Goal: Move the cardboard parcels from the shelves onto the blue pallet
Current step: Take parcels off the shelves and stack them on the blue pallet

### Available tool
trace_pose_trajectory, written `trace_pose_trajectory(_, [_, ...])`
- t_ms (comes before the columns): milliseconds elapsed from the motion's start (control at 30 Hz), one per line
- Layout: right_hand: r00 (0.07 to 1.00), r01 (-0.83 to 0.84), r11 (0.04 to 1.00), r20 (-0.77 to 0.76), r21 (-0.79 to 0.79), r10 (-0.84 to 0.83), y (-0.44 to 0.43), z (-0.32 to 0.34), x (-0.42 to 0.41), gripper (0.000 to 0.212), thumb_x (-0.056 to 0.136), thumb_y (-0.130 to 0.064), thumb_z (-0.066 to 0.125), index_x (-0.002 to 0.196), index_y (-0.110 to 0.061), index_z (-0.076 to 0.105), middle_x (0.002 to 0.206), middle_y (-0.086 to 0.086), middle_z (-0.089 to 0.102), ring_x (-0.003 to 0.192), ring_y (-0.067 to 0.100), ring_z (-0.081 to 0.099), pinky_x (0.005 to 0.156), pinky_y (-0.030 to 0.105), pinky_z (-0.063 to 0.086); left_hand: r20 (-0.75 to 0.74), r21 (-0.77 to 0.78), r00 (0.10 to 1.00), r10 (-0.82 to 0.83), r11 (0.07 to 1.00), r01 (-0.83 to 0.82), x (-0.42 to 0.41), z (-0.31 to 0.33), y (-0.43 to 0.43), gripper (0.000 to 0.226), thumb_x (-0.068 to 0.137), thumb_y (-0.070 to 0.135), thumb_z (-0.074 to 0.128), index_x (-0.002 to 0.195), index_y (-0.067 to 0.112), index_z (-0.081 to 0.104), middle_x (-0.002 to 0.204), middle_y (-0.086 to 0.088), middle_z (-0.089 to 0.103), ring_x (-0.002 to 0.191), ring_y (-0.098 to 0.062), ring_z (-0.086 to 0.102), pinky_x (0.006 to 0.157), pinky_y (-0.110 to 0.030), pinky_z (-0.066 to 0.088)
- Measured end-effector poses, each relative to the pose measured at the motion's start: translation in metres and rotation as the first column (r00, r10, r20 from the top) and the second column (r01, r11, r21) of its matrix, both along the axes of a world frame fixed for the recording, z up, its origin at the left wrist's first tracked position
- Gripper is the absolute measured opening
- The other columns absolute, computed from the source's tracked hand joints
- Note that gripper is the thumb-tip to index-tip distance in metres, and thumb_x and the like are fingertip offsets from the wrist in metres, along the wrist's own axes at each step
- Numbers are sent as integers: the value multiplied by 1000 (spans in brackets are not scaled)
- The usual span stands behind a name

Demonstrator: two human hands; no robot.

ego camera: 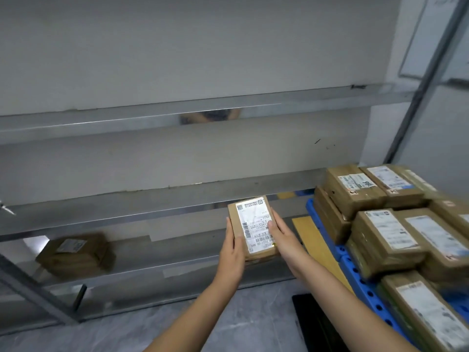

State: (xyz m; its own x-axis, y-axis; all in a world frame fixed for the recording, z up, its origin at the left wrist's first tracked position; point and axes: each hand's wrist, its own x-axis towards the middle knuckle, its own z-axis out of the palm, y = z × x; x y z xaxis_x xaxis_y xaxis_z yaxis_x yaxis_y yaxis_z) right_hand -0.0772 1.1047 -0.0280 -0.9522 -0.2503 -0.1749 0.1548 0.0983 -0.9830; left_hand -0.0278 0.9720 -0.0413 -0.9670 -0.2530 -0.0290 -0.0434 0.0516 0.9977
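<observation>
Shelf parcel [74,252]: lies on the low shelf [177,262], well apart to the left of the hands.
Left hand [233,246]: grips the held parcel's left edge, thumb on top.
Held parcel [253,224]: label up, between both hands; its long axis runs away from the person.
Right hand [281,235]: grips the right edge, thumb on the label; it is the hand nearer the pallet.
Blue pallet [360,280]: near on the right, carrying stacked parcels [385,235]; the carry likely goes rightward.

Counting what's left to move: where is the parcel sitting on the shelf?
Head view, lower left: the parcel sits on the lower shelf, left of the held box.
</observation>
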Motion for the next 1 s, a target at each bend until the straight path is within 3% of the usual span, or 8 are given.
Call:
trace_pose_trajectory(100, [997, 75, 997, 9, 0, -75, 23, 0, 26, 45, 105, -32, 37, 149, -39, 29, 133, -8, 58, 105, 0, 61, 73, 14, 52, -7, 37, 998, -62, 997, 62, 18, 1, 23, 51, 108, 25, 30, 155, 33, 12, 123, 39, 41, 92, 38, 45, 71, 7, 39])
trace_pose_trajectory(300, [975, 222, 974, 0, 37, -222, 74, -10, 85, 41, 105, -32, 39, 145, -40, 36, 125, -17, 58, 94, -18, 60, 68, 5, 48, -1, 71, 984, -181, 981, 180, 60, -17, 72, 53, 108, 27, 29, 157, 30, 11, 118, 47, 32, 90, 42, 40, 70, 10, 34])
trace_pose_trajectory(433, [946, 320, 944, 33, 77, -323, 118, -17, 123, 44, 104, -38, 39, 147, -42, 34, 134, -13, 57, 115, 2, 59, 88, 21, 51, -10, 112, 961, -276, 955, 275, 84, -25, 113, 50, 108, 23, 31, 155, 30, 15, 119, 44, 36, 90, 41, 42, 70, 9, 36])
trace_pose_trajectory(533, [916, 395, 912, 25, 109, -400, 150, -17, 144, 45, 102, -43, 40, 146, -48, 29, 130, -17, 57, 112, 2, 60, 86, 25, 52, -27, 159, 938, -347, 925, 346, 95, -27, 146, 51, 108, 21, 31, 155, 30, 16, 130, 35, 42, 94, 36, 47, 71, 6, 39])
trace_pose_trajectory(633, [862, 495, 852, 28, 167, -506, 178, -17, 153, 45, 101, -45, 41, 143, -38, 28, 128, -10, 59, 112, 12, 60, 96, 40, 51, -32, 171, 912, -410, 896, 409, 98, -27, 172, 51, 108, 24, 31, 155, 36, 16, 127, 36, 49, 100, 28, 54, 72, 2, 44])
trace_pose_trajectory(767, [849, 518, 836, 14, 179, -529, 213, -13, 156, 21, 102, -40, 41, 122, -40, 36, 111, -8, 64, 97, 6, 63, 72, 23, 54, -5, 167, 890, -456, 877, 451, 94, -30, 207, 53, 108, 29, 30, 155, 43, 11, 147, 14, 48, 118, 6, 57, 88, -13, 51])
trace_pose_trajectory(900, [855, 507, 839, 13, 196, -519, 255, -11, 151, 23, 102, -40, 40, 126, -38, 37, 113, -9, 60, 98, 2, 60, 65, 18, 49, 5, 147, 889, -459, 879, 453, 88, -36, 247, 53, 107, 35, 33, 154, 46, 13, 149, 17, 42, 116, 16, 52, 83, -5, 48])
trace_pose_trajectory(1000, [866, 484, 847, 21, 218, -500, 293, -18, 139, 27, 102, -41, 39, 129, -37, 37, 113, -9, 61, 100, 5, 61, 65, 19, 49, 30, 155, 886, -463, 878, 454, 77, -42, 282, 55, 106, 39, 34, 155, 43, 11, 154, 17, 36, 125, 11, 47, 94, -13, 48])
